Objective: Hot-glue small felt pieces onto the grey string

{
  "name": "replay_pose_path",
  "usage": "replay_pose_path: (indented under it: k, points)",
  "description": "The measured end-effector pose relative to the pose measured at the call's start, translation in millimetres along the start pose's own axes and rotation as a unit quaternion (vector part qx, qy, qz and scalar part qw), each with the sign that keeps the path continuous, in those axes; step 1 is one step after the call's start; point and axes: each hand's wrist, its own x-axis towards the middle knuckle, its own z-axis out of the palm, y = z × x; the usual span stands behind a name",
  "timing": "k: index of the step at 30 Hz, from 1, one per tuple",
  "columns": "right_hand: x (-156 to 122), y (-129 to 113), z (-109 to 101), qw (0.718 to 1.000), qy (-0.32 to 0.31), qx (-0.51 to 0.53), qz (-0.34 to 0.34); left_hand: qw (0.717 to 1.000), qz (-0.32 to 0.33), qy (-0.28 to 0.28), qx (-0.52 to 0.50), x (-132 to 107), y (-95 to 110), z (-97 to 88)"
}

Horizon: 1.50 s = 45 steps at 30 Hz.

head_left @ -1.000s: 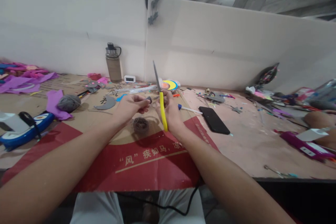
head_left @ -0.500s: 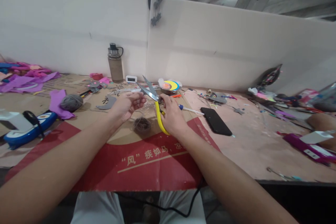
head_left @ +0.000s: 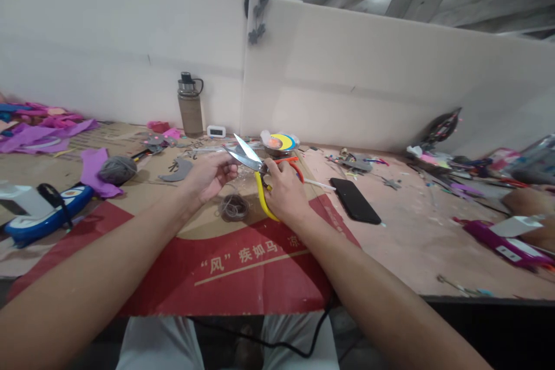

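My right hand [head_left: 286, 189] is closed around a pair of scissors [head_left: 249, 157] with yellow and red handles. Their metal blades are spread apart and point up and to the left. Beside the blades is my left hand [head_left: 212, 178], fingers curled and the tips pinched near the lower blade; whatever lies in that pinch is too thin or hidden to make out. A small loose bundle of grey-brown yarn [head_left: 234, 208] rests on the cardboard [head_left: 203, 225] below and between both hands, with faint strands rising above it.
A black phone [head_left: 355, 201] lies to the right. Left are a grey yarn ball [head_left: 118, 169], purple felt [head_left: 94, 170], a grey felt crescent [head_left: 177, 170] and a blue glue-gun-like tool [head_left: 50, 217]. A bottle [head_left: 189, 110] stands behind. Another person's hand [head_left: 526, 208] is at far right.
The scissors have swung slightly, their blades now spread wider, and the red handle shows beside my right hand. My left hand has shifted slightly left.
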Motion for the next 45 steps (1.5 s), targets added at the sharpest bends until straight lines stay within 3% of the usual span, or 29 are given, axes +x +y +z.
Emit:
replay_pose_path:
  k: [8,15,23,35,45]
  points:
    - [-0.2,1.2,-1.8,1.000,-0.003,0.019,0.016,1.000,-0.011,-0.019,-0.001,2.3,-0.3,-3.8]
    - [6.9,9.7,-1.2,0.970,0.006,0.228,0.083,0.995,0.014,0.048,0.082,1.9,-2.4,-5.2]
    - [6.4,8.9,4.1,0.973,0.017,0.225,0.041,0.995,0.027,-0.007,0.092,-3.2,-2.9,0.4]
    - [4.1,5.5,4.8,0.954,-0.007,0.288,0.079,0.994,0.071,-0.011,0.081,-2.3,-5.1,3.3]
    - [4.0,1.1,-1.8,0.948,-0.013,0.311,0.066,0.987,0.136,-0.021,0.083,-0.7,0.4,-2.0]
